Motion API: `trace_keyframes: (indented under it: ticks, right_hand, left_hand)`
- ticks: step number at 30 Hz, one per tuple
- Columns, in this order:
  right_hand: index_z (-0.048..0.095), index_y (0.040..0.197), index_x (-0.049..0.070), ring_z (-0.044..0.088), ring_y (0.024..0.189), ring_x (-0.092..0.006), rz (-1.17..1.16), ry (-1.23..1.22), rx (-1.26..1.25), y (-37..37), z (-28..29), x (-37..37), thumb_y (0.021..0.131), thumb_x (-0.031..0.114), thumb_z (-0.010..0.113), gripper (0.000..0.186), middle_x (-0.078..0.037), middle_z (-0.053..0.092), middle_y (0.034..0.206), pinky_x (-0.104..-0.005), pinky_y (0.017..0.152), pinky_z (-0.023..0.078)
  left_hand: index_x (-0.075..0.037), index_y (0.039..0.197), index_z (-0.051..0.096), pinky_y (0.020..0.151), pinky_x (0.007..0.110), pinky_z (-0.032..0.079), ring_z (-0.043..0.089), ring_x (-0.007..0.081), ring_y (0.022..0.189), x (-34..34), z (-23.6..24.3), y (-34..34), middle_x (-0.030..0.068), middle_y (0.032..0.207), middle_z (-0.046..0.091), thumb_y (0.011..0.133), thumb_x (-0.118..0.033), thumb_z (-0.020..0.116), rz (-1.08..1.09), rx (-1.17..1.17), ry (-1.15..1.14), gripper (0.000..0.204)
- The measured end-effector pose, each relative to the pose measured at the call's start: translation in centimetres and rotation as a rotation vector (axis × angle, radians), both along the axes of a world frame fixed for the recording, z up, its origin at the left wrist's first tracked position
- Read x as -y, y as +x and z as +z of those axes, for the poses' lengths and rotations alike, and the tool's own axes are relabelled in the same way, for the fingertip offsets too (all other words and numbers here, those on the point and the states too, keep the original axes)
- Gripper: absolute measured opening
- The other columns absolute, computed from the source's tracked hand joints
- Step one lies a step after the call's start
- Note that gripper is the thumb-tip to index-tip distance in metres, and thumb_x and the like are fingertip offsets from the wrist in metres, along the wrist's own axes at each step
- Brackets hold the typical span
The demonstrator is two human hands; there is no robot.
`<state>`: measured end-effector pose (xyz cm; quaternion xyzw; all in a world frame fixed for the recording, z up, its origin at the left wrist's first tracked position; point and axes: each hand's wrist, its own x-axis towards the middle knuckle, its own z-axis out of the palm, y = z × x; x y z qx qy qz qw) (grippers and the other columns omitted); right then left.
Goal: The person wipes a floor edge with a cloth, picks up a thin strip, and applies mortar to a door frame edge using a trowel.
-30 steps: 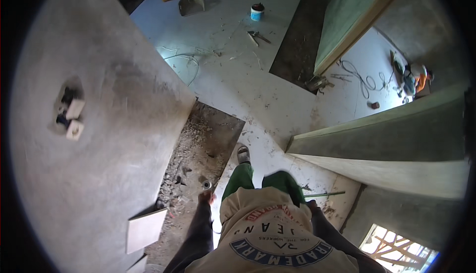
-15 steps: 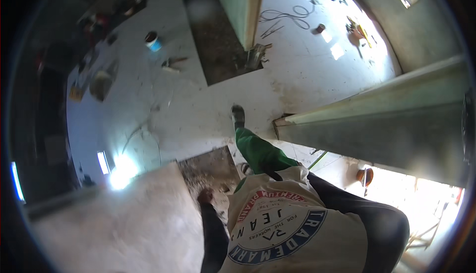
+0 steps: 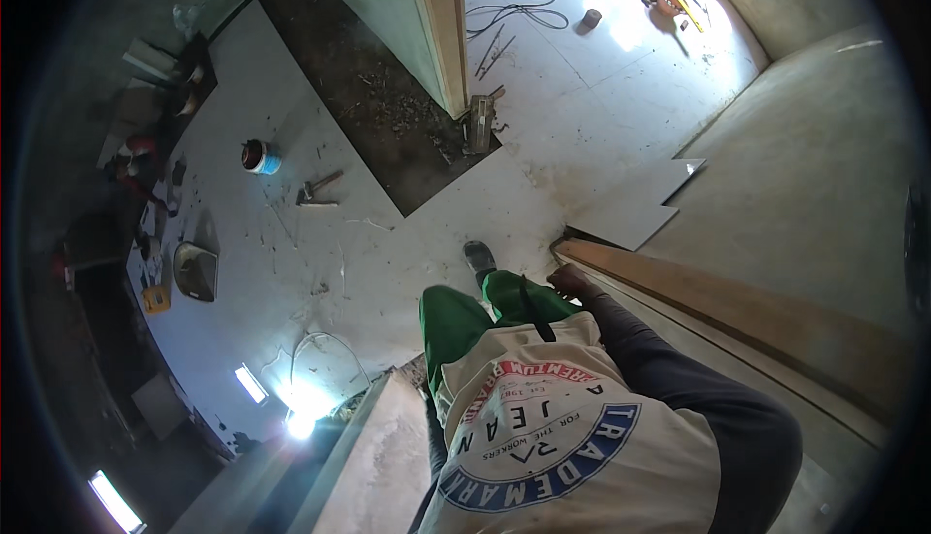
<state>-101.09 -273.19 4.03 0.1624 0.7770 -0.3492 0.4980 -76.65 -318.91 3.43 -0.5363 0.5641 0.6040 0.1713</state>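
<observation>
My right hand [image 3: 570,282] is at hip height by the wooden door jamb [image 3: 679,306], fingers curled; what they hold, if anything, is unclear. A dark narrow strap or object [image 3: 536,311] hangs beside it over my green trousers [image 3: 449,325]. My left hand is hidden behind my body and the wall edge; only part of that dark sleeve shows. My shoe [image 3: 478,258] stands on white floor tiles [image 3: 388,272].
Dark untiled strip [image 3: 369,127] beside a wall corner [image 3: 446,39]. Bucket [image 3: 260,158], hammer [image 3: 318,185], dustpan [image 3: 196,272], yellow container [image 3: 155,296] and white cable [image 3: 330,335] lie leftward. Coiled cable [image 3: 538,15] lies beyond. Loose tiles [image 3: 621,214] lie right.
I have walked forward through the opening and turned right; the floor items have swung leftward. My right hand has come up beside the jamb, and my left hand has dropped from sight.
</observation>
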Motion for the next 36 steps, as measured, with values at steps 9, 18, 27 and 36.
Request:
trace_keyframes:
  ticks: [9,18,27,36]
  right_hand:
    - [0.073,0.092,-0.004,0.077,0.069,-0.0255,-0.644,-0.041,0.040,-1.3,-1.1,-0.8,0.092,0.023,0.063,0.029,-0.016,0.075,0.083,-0.0393,0.053,0.061]
    - [0.074,0.119,0.013,0.075,0.091,-0.0431,-0.404,0.152,-0.404,-5.2,-3.9,4.0,0.102,0.039,0.053,0.037,-0.024,0.076,0.105,-0.0513,0.080,0.059]
    - [0.077,0.102,0.007,0.076,0.081,-0.0306,-0.014,0.237,-0.401,-14.3,-4.0,-1.0,0.095,0.016,0.057,0.022,-0.017,0.077,0.093,-0.0404,0.068,0.058]
    - [0.076,0.092,-0.002,0.072,0.095,-0.0490,-0.105,0.224,-0.157,-30.7,-7.6,-13.9,0.090,0.032,0.055,0.040,-0.030,0.073,0.100,-0.0572,0.088,0.054]
  left_hand:
    - [-0.004,0.124,0.065,0.051,0.028,0.052,0.075,0.0233,0.078,10.7,0.1,-23.1,0.0151,0.103,0.076,0.100,-0.017,0.064,0.022,0.063,0.040,0.028]
    - [-0.008,0.120,0.065,0.047,0.027,0.048,0.074,0.0215,0.075,12.6,-3.5,-51.0,0.0117,0.098,0.076,0.099,-0.020,0.067,-0.360,0.075,0.124,0.024]
    - [-0.008,0.124,0.063,0.049,0.027,0.049,0.074,0.0197,0.076,7.7,-5.3,-63.9,0.0114,0.103,0.075,0.100,-0.026,0.067,-0.544,-0.064,0.253,0.030]
    - [-0.001,0.131,0.065,0.077,0.038,0.054,0.072,0.0256,0.093,-6.6,-3.6,-61.3,0.0135,0.109,0.074,0.100,-0.042,0.068,-0.889,0.302,0.167,0.051]
